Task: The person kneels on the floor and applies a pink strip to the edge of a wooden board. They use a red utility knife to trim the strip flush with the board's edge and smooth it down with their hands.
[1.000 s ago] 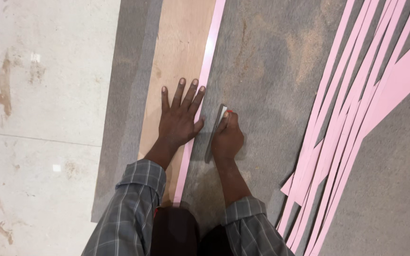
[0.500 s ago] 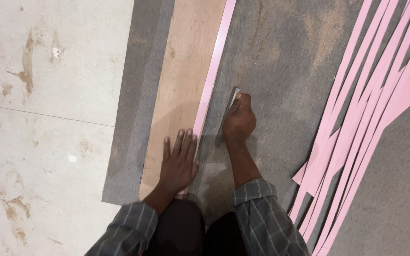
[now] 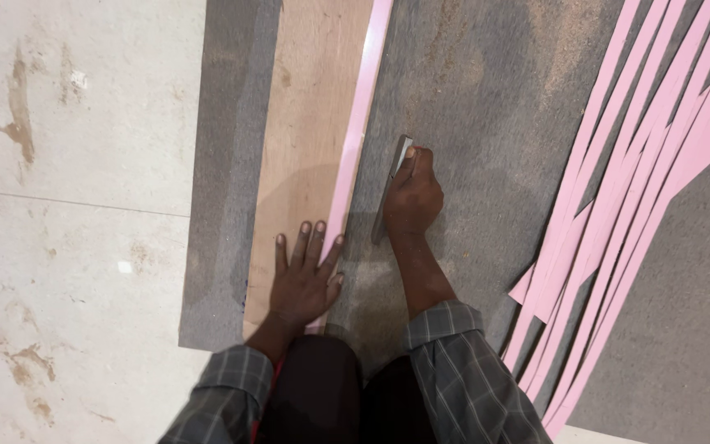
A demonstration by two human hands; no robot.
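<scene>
My left hand (image 3: 304, 279), fingers spread flat, presses the pink strip (image 3: 357, 140) along the plywood board (image 3: 310, 123) edge, while my right hand (image 3: 412, 197), closed around a grey flat tool (image 3: 391, 182), rests on grey felt (image 3: 486, 99) beside it; cut pink strips (image 3: 618, 197) lie right.

left hand (image 3: 304, 279): flat, fingers spread | right hand (image 3: 411, 197): seemingly fisted, arm extended

We see a long narrow pink laminate strip (image 3: 357, 136) lying flat along the right edge of a brown plywood board (image 3: 310, 131); a slim grey metal blade (image 3: 391, 185) stands just beside it.
</scene>
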